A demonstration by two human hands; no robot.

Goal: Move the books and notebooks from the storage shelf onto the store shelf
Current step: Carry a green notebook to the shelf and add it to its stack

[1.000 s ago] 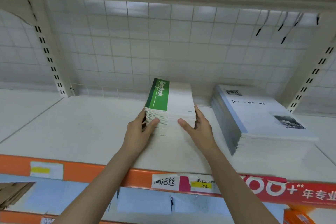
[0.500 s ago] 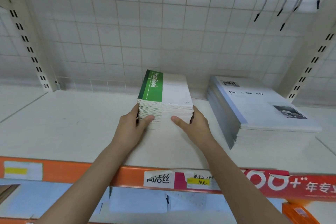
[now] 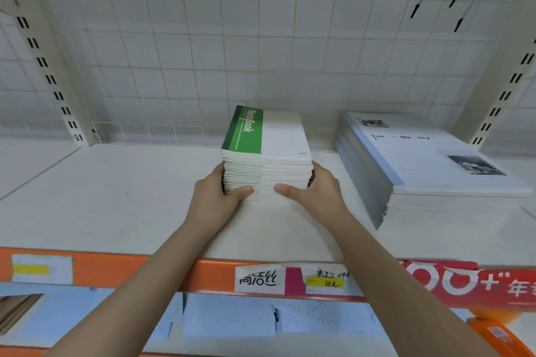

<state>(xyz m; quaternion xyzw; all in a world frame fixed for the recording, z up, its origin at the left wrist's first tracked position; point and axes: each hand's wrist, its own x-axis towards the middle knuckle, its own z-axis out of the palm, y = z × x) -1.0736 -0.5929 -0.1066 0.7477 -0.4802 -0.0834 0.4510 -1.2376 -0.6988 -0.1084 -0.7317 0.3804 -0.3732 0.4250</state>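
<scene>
- The stack of green-and-white notebooks (image 3: 265, 153) sits on the white store shelf (image 3: 116, 200), near its middle.
- The left hand (image 3: 216, 197) clamps the stack's left side, thumb across the front edge.
- The right hand (image 3: 314, 193) clamps its right side likewise.
- A stack of pale blue books (image 3: 420, 165) lies just right, apart.
- Price labels (image 3: 293, 278) stick to the orange shelf edge.

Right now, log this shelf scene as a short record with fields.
place: white shelf with an orange front edge
held: stack of green and white notebooks, resting on the shelf
left hand: grips the stack's left side, thumb on its front
right hand: grips the stack's right side, thumb on its front
neighbour: pile of pale blue books to the right, apart from the stack
</scene>
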